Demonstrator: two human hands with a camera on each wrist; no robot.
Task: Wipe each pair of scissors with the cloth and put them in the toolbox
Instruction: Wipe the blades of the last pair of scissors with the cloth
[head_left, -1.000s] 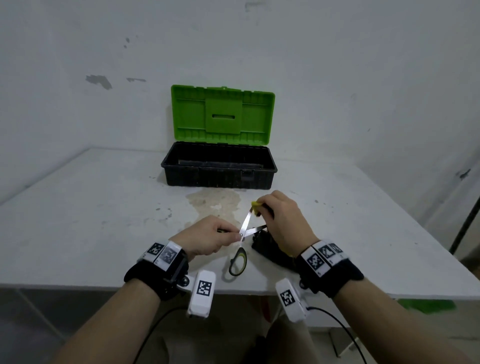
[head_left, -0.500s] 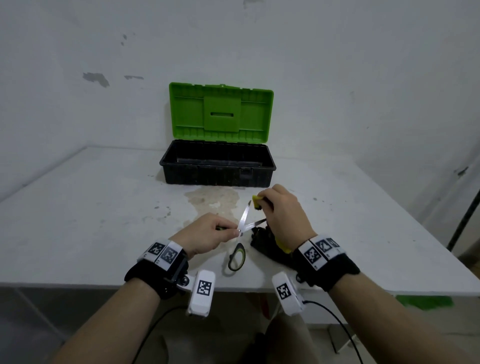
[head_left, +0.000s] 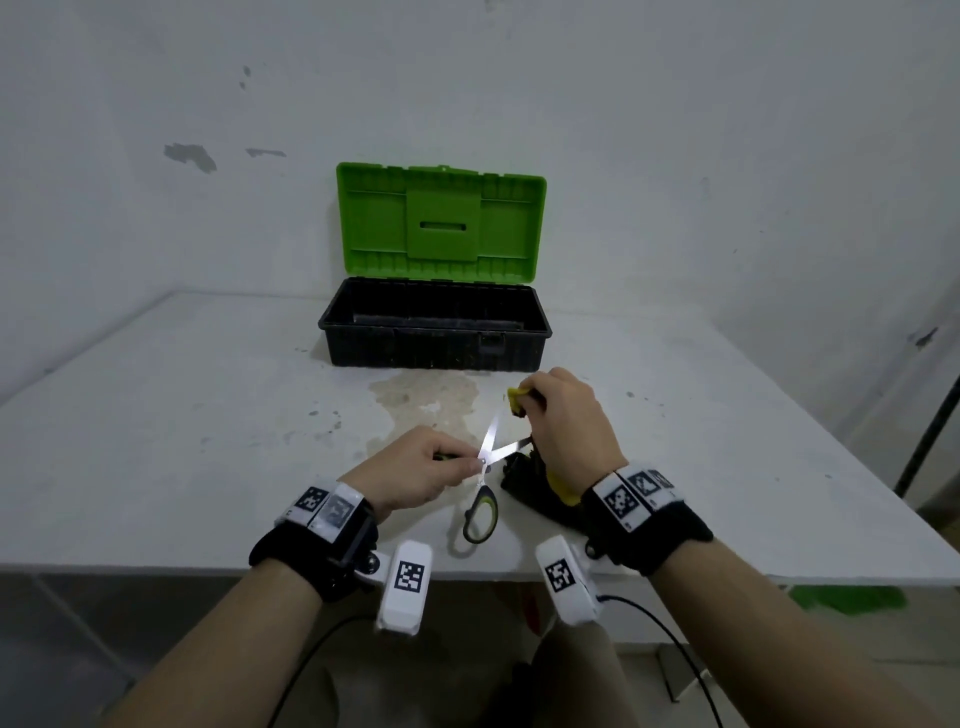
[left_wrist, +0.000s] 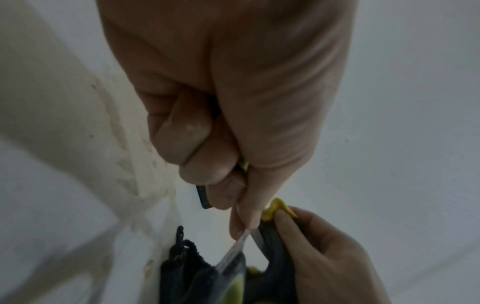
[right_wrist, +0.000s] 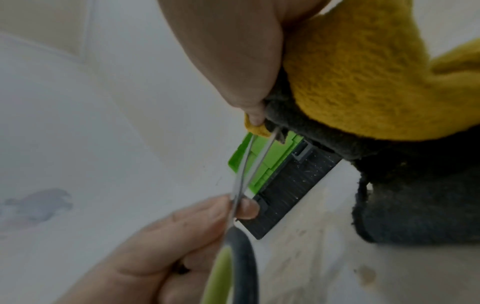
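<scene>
1. Table (head_left: 156, 441): white, stained near centre, set against a scuffed white wall (head_left: 675, 156).
2. Toolbox (head_left: 435, 340): black, green lid raised, at the far side.
3. Left hand (head_left: 415, 475): curled, grasping the scissors (head_left: 485, 475) at handle and pivot; blades spread.
4. Right hand (head_left: 569, 431): clenched round the yellow-and-dark cloth (right_wrist: 363, 82), pinching it onto the blade tips.

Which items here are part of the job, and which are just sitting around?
Part of the job:
- scissors, blades open, held by the left hand
- cloth, yellow and dark, gripped by the right hand at the blades
- toolbox, lid open

Just there:
- table with a stain
- wall
</scene>
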